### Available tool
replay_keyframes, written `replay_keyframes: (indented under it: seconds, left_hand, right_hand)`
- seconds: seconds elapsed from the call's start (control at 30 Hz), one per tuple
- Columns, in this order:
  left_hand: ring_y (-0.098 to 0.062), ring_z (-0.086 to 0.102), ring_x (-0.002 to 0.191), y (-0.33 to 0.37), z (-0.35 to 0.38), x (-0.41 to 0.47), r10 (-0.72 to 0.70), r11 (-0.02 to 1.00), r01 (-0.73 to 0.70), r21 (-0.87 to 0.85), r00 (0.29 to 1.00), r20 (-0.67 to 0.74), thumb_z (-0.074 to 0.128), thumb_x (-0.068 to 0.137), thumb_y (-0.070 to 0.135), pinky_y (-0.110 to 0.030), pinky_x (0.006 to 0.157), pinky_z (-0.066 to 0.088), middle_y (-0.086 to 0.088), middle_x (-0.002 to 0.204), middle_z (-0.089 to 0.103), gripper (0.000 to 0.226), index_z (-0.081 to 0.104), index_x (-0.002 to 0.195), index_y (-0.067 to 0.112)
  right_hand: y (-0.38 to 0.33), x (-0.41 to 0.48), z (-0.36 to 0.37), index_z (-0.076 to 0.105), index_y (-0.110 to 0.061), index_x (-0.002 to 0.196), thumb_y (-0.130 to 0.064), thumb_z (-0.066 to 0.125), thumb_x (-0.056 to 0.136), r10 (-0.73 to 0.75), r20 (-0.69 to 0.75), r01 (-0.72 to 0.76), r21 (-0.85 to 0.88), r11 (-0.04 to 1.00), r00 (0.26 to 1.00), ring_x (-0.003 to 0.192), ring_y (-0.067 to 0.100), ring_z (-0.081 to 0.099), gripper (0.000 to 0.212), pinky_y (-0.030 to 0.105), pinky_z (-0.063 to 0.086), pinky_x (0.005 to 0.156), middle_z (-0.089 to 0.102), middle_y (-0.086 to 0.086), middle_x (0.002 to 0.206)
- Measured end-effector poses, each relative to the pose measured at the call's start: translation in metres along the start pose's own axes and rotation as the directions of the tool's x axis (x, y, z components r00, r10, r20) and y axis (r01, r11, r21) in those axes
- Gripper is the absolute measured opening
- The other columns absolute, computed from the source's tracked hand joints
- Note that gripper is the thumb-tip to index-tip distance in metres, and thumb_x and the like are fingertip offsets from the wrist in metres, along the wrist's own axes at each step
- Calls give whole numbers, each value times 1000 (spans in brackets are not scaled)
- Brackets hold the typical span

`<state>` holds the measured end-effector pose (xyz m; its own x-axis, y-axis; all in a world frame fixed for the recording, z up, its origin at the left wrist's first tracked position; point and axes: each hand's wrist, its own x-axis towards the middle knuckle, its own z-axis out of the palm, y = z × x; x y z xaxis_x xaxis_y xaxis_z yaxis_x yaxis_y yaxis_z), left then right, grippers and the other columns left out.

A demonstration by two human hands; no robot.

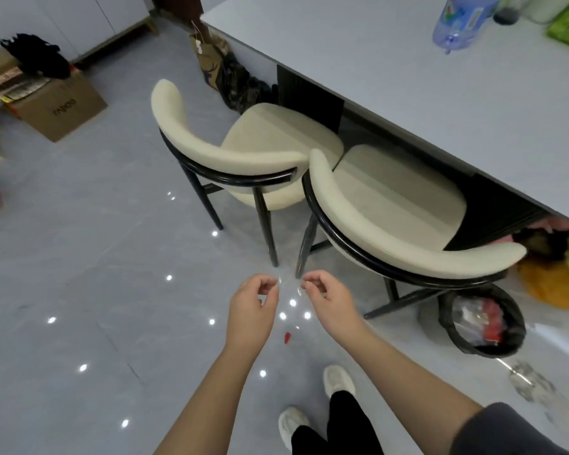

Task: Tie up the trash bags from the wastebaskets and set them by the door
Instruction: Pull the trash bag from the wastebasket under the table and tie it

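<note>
Both left hand [253, 302] and right hand [330, 298] curl fingers round nothing visible, near a round, crinkly black-bagged wastebasket [455, 338].

**Home dining area**

Pale dining table [408, 77] with two cream upholstered chairs [276, 133] on black frames tucked along its near edge. Large water bottle [460, 21] on the tabletop. Glossy grey tiled floor [79, 241], white cabinets [79, 14], cardboard box [63, 106], and a bag-lined wastebasket [449, 323] by the table.
</note>
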<state>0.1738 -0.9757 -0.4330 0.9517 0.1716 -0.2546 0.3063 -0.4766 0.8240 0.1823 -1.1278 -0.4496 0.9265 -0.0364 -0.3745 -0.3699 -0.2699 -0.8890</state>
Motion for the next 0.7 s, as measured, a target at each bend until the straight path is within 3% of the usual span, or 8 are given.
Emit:
replay_keyframes:
  seconds: [0.1,0.2,0.3,0.4,0.7]
  left_hand:
    - [-1,60,88,7,35,-24,-1,1000,2,-21,999,39,58,89,14,-9,63,48,9,96,64,12,65,94,23]
    - [2,59,88,12,73,-43,6,1000,-6,1,998,67,58,89,16,-19,73,51,13,95,64,12,64,93,26]
    - [-2,60,84,14,115,-59,-13,1000,14,-15,997,80,58,89,18,-31,73,57,14,93,63,11,65,94,24]
    - [2,59,87,17,164,-77,6,999,-8,35,998,68,58,89,17,-15,75,49,12,95,64,11,65,96,22]
    - [2,59,86,23,320,-134,-33,999,32,12,998,61,58,88,15,-14,74,46,12,90,65,10,66,89,21]
  right_hand:
    - [26,-19,-33,62,-23,103,-18,54,93,31,-15,-31,-19,999,999,92,1,60,14,6,45,73,66,-8,97]
    - [53,-34,-67,61,-24,101,-17,55,93,56,-37,-57,-28,998,998,93,4,62,12,5,44,70,67,-7,97]
    - [82,-42,-102,61,-24,100,-16,54,93,74,-29,-74,-28,997,997,90,0,60,12,4,43,69,66,-7,98]
    - [115,-48,-141,62,-22,102,-18,54,93,90,-13,-91,-41,995,996,90,1,60,12,6,43,69,66,-8,97]
    - [223,-55,-271,62,-21,98,-16,54,92,130,6,-129,-123,984,991,83,3,59,11,5,44,65,66,-5,90]
